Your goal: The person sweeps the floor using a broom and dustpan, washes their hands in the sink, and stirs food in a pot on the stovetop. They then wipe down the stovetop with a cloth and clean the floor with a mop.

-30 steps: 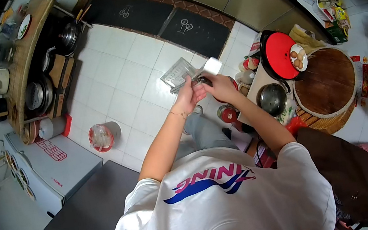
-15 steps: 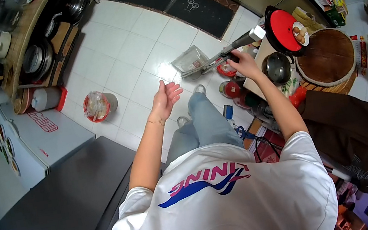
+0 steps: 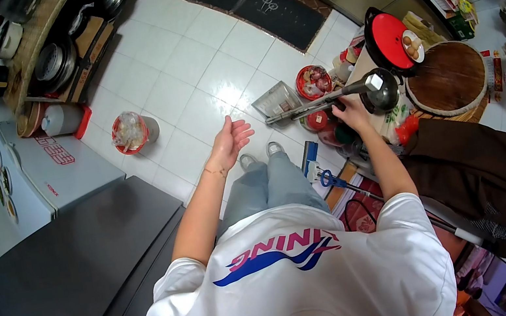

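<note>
My right hand (image 3: pixel 352 112) is closed round the grey metal handle of what looks like a long-handled dustpan (image 3: pixel 324 103). The handle runs nearly level across the view, with a pale block at its right end. Its see-through pan (image 3: pixel 278 102) is at the left end, low over or on the floor; I cannot tell whether it touches. My left hand (image 3: pixel 232 143) is held out over the tiles, palm up and fingers spread, with nothing in it. Just beyond the handle stands a red basket (image 3: pixel 314 82) with bagged items.
A red-rimmed bucket (image 3: pixel 131 134) lined with plastic stands left on the floor. On the right, a counter carries a red round lid (image 3: pixel 392 40), a pot (image 3: pixel 382 94) and a round wooden board (image 3: pixel 449 79). A blue mop head (image 3: pixel 309 154) lies near my legs. Dark mats (image 3: pixel 283 15) lie ahead.
My right hand and the dustpan have come lower, nearer my body, and the handle lies flatter. The red basket behind it now shows more fully. My feet have shifted; my left hand stays open.
</note>
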Action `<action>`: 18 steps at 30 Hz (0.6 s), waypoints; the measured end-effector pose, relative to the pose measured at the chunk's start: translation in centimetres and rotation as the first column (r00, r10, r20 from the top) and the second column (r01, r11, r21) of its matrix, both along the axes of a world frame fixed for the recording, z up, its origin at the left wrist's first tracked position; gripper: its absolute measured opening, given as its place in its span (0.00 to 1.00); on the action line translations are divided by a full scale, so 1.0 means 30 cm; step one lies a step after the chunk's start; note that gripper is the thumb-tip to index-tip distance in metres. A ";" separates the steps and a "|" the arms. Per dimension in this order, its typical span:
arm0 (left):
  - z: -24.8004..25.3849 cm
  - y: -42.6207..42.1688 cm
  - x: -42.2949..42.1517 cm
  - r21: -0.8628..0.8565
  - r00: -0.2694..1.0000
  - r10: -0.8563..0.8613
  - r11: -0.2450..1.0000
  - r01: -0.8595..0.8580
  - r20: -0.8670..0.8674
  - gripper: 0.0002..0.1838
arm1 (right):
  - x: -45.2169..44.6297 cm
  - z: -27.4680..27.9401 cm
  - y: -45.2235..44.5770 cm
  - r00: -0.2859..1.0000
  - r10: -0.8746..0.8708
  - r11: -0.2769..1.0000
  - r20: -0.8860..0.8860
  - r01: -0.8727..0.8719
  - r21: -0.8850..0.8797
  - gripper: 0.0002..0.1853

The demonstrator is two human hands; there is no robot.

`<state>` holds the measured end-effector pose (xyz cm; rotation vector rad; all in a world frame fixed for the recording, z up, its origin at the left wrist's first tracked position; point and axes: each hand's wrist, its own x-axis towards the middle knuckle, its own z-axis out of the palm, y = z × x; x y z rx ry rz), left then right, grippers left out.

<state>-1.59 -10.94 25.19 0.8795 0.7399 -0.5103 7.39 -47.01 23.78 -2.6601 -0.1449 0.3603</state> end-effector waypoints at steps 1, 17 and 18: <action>0.002 -0.012 0.004 -0.002 1.000 -0.007 1.000 0.007 -0.001 0.31 | -0.004 -0.022 -0.017 1.000 0.004 1.000 -0.001 -0.004 0.002 0.21; 0.002 -0.243 0.076 -0.003 0.998 0.037 0.999 -0.038 -0.040 0.28 | 0.056 -0.081 -0.188 0.914 0.390 0.908 -0.114 -0.362 0.210 0.22; -0.002 -0.254 0.081 -0.004 0.998 0.044 0.999 -0.044 -0.040 0.28 | 0.064 -0.103 -0.197 0.890 0.456 0.876 -0.026 -0.443 0.191 0.22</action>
